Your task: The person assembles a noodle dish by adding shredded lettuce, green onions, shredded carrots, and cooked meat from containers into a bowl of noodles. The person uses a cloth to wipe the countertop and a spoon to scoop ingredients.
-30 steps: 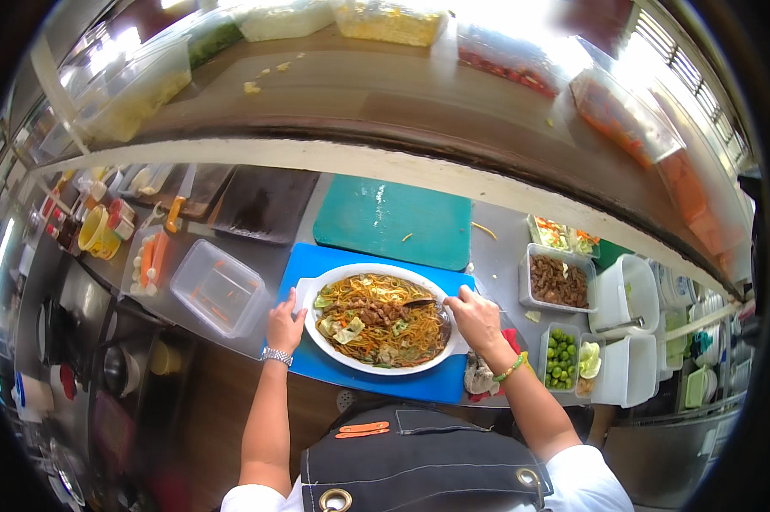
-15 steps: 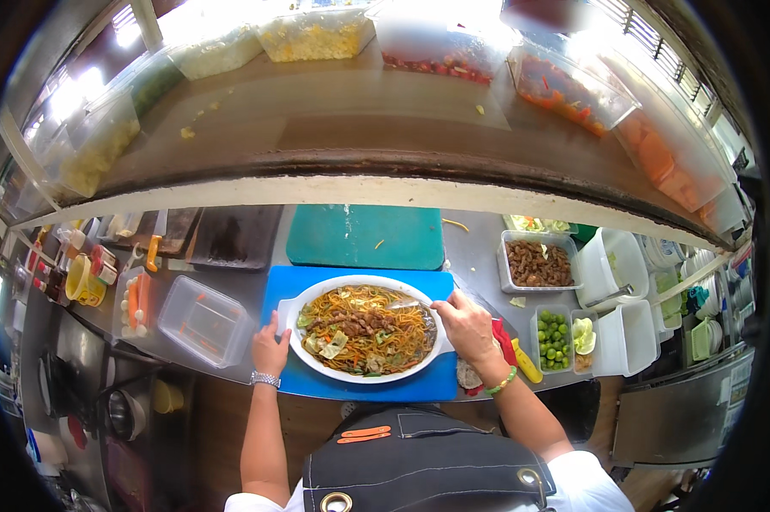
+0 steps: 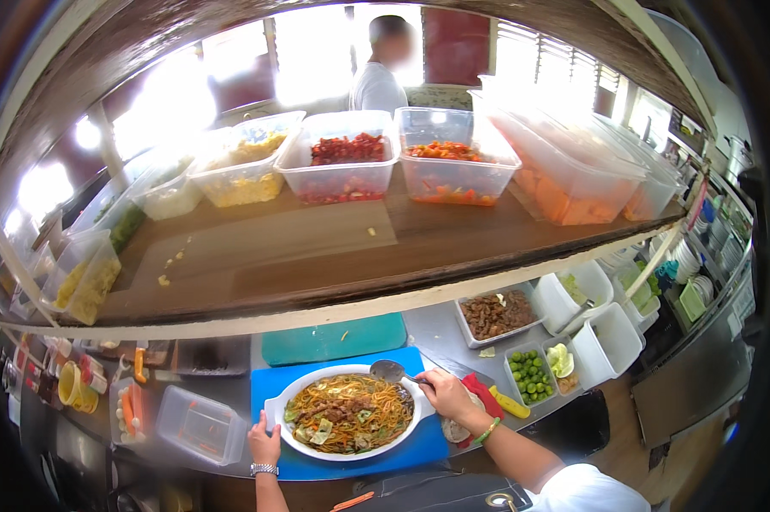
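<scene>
A white oval plate (image 3: 276, 408) piled with noodles, vegetables and meat sits on a blue cutting board (image 3: 271, 386). My left hand (image 3: 264, 441) grips the plate's near left rim. My right hand (image 3: 446, 395) rests at the plate's right end and holds a metal spoon (image 3: 387, 370), whose bowl hovers over the plate's far rim. A red cloth (image 3: 485, 398) lies just under that hand.
A wooden shelf (image 3: 317, 247) overhead carries several clear tubs of chopped food. On the counter lie a green board (image 3: 334, 340), a tub of brown meat (image 3: 496, 314), a tub of limes (image 3: 530, 375), white containers (image 3: 607, 341) and an empty clear tub (image 3: 199, 424). A person (image 3: 376, 77) stands beyond the shelf.
The view has tilted up, showing the shelf's tubs and a person behind. My right hand has lifted the spoon to the plate's far right rim; my left hand stays on the plate.
</scene>
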{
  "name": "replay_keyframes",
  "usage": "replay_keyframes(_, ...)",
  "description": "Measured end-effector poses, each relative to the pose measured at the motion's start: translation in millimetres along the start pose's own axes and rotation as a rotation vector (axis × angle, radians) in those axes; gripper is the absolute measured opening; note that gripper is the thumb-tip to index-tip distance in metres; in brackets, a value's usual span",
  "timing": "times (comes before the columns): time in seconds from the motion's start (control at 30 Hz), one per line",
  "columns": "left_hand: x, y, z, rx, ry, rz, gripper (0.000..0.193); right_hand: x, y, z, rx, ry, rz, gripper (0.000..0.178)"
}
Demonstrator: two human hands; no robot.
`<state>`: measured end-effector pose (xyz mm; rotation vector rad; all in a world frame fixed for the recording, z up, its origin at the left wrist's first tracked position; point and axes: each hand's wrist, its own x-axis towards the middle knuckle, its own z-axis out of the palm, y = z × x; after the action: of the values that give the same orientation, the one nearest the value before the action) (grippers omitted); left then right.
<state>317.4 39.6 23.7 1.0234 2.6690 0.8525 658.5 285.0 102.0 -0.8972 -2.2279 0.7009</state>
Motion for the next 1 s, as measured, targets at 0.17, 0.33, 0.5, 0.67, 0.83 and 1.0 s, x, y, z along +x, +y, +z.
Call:
replay_keyframes(0.17, 3.6, -10.3, 0.1, -0.009, -0.008, 0.026, 0.059, -7.7, 56.4, -20.5, 0.222, 0.035, 0.356, 0.017)
replay_keyframes(0.33, 11.2, -26.8, 10.0, -0.115, 0.02, 0.109, 0.058, 14.1, 134.9, -89.1, -0.175, 0.489, 0.26, 0.02)
replay_keyframes(0.5, 13.2, -20.3, 4.8, -0.088, -0.071, 0.059, 0.055, 38.7, 167.1, -169.8, -0.434, 0.288, 0.249, 0.021)
replay_keyframes(0.67, 8.1, -5.4, -5.7, -0.119, -0.118, 0.016, 0.054, 0.2, 166.7, -203.0, -0.333, -0.226, 0.421, 0.017)
replay_keyframes(0.83, 5.7, -9.6, -5.7, -0.068, -0.047, 0.074, 0.054, -59.9, 169.4, -144.6, -0.4, -0.139, 0.225, 0.041)
replay_keyframes(1.0, 1.5, 25.6, -21.6, -0.002, -0.189, 0.06, 0.053, -64.6, 184.9, -123.9, -0.522, -0.097, 0.288, 0.042)
